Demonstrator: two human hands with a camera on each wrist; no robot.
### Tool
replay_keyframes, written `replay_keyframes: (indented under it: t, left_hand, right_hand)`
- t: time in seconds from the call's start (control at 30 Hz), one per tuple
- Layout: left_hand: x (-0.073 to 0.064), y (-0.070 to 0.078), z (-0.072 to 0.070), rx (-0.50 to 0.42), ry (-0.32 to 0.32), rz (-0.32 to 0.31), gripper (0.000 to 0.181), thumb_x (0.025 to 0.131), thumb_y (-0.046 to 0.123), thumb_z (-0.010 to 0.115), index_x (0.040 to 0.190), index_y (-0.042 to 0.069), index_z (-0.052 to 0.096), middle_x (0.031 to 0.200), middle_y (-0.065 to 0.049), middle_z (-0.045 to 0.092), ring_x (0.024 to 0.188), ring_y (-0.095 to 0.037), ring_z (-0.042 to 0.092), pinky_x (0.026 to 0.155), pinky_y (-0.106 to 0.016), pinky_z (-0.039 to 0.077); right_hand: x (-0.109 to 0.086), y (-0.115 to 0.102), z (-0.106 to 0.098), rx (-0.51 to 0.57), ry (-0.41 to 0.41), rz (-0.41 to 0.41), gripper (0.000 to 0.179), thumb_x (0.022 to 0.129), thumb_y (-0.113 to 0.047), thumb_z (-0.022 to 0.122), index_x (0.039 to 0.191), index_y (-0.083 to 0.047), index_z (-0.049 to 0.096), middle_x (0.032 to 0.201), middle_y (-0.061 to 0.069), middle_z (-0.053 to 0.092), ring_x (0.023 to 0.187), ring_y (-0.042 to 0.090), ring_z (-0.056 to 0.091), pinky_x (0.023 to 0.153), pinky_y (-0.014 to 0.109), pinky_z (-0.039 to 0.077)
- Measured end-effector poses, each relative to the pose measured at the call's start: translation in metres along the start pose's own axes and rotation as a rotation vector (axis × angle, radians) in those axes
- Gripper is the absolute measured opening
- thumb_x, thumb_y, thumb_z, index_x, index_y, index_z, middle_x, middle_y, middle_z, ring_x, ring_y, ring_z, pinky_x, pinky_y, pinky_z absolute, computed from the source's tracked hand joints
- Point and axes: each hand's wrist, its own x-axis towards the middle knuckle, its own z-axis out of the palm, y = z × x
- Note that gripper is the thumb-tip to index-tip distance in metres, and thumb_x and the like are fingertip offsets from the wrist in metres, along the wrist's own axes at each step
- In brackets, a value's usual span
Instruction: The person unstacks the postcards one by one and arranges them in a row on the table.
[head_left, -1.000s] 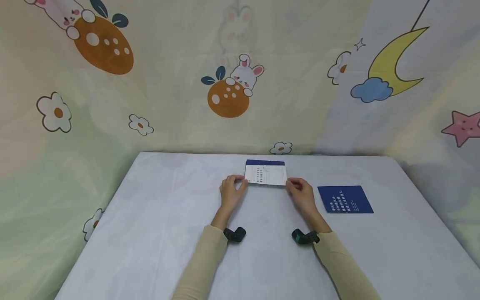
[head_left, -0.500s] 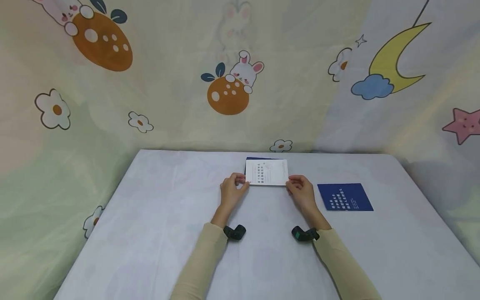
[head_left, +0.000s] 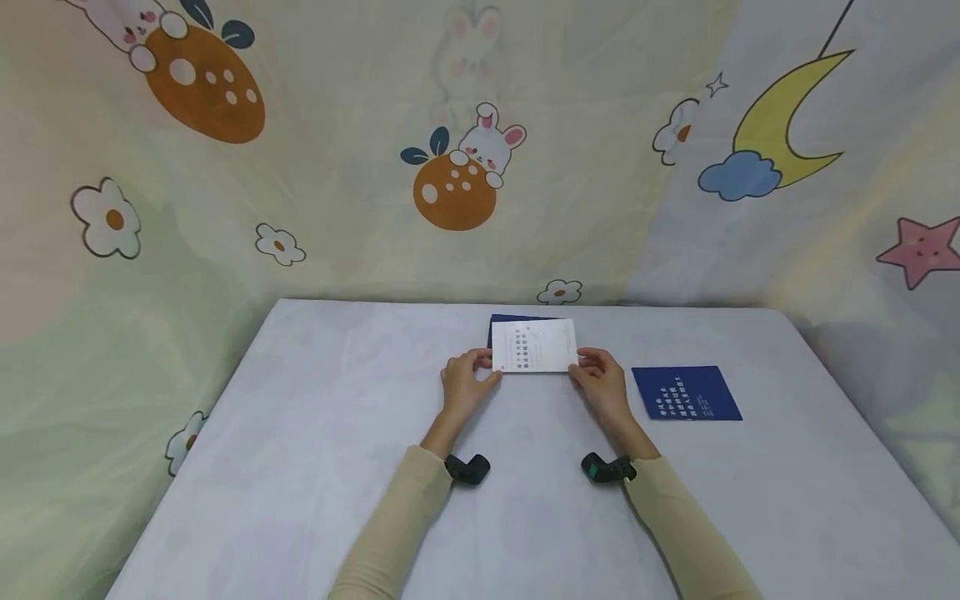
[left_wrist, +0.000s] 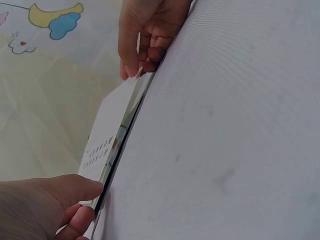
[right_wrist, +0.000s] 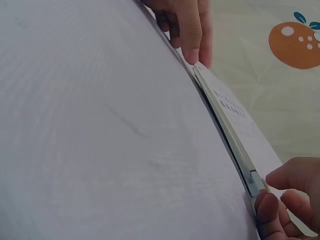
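Observation:
A small stack of white printed cards (head_left: 534,346) lies near the far edge of the table. My left hand (head_left: 463,385) pinches its left end between thumb and fingers, and my right hand (head_left: 602,383) pinches the right end. Part of a dark blue cover (head_left: 517,317) shows behind the stack along its far side; the rest is hidden beneath. From the left wrist, the near edge of the white cards (left_wrist: 112,135) looks slightly lifted, with a coloured layer and a dark line under it. The right wrist view shows the same layered edge of the cards (right_wrist: 227,120).
To the right of my right hand lies a dark blue card (head_left: 686,393) with white lettering. A white cloth covers the table (head_left: 532,533). Behind it hangs a curtain (head_left: 337,167) printed with rabbits, oranges and flowers.
The white cards have slid away from me over the blue cover, so its wide blue band has narrowed to a sliver at the far left. Both hands keep hold of the ends.

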Motion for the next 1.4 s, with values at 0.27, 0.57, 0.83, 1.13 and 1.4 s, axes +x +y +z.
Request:
replay_keyframes:
  t: [0.27, 0.57, 0.83, 1.13, 1.4]
  left_hand:
    - [-0.007, 0.002, 0.000, -0.021, -0.051, 0.010, 0.036, 0.082, 0.017, 0.078, 0.114, 0.005, 0.067, 0.091, -0.001, 0.068, 0.097, -0.024, 0.052, 0.094, -0.044, 0.031]
    - [-0.016, 0.005, -0.001, -0.001, -0.095, 0.054, 0.035, 0.081, 0.018, 0.079, 0.111, 0.005, 0.066, 0.088, -0.001, 0.068, 0.096, -0.024, 0.052, 0.092, -0.043, 0.032]
    - [-0.025, 0.010, -0.003, 0.013, -0.129, 0.101, 0.036, 0.079, 0.016, 0.080, 0.110, 0.004, 0.066, 0.088, -0.002, 0.068, 0.095, -0.024, 0.052, 0.088, -0.042, 0.032]
    - [-0.035, 0.014, -0.002, 0.017, -0.202, 0.103, 0.034, 0.080, 0.017, 0.079, 0.110, 0.006, 0.066, 0.090, 0.001, 0.067, 0.097, -0.021, 0.050, 0.090, -0.040, 0.032]
    - [-0.043, 0.021, 0.002, 0.025, -0.236, 0.155, 0.035, 0.081, 0.017, 0.079, 0.111, 0.006, 0.066, 0.088, 0.002, 0.067, 0.094, -0.020, 0.052, 0.089, -0.040, 0.034]
  right_hand:
    - [-0.009, -0.001, -0.013, -0.050, -0.034, 0.033, 0.044, 0.088, -0.003, 0.065, 0.130, 0.000, 0.053, 0.113, 0.016, 0.054, 0.087, 0.015, 0.052, 0.068, 0.011, 0.044]
    - [-0.019, -0.003, -0.028, -0.131, -0.085, 0.007, 0.045, 0.086, -0.003, 0.064, 0.130, 0.003, 0.053, 0.112, 0.017, 0.055, 0.088, 0.016, 0.054, 0.069, 0.013, 0.044]
    - [-0.028, -0.003, -0.039, -0.230, -0.112, -0.019, 0.043, 0.086, -0.004, 0.067, 0.126, 0.004, 0.054, 0.110, 0.019, 0.056, 0.085, 0.019, 0.055, 0.064, 0.016, 0.046]
    - [-0.038, 0.001, -0.051, -0.289, -0.124, -0.034, 0.043, 0.086, -0.004, 0.067, 0.126, 0.003, 0.054, 0.112, 0.020, 0.055, 0.077, 0.016, 0.057, 0.061, 0.018, 0.047]
    - [-0.050, 0.004, -0.064, -0.345, -0.122, -0.074, 0.042, 0.085, -0.003, 0.067, 0.124, 0.005, 0.054, 0.109, 0.021, 0.057, 0.075, 0.016, 0.057, 0.061, 0.018, 0.046]
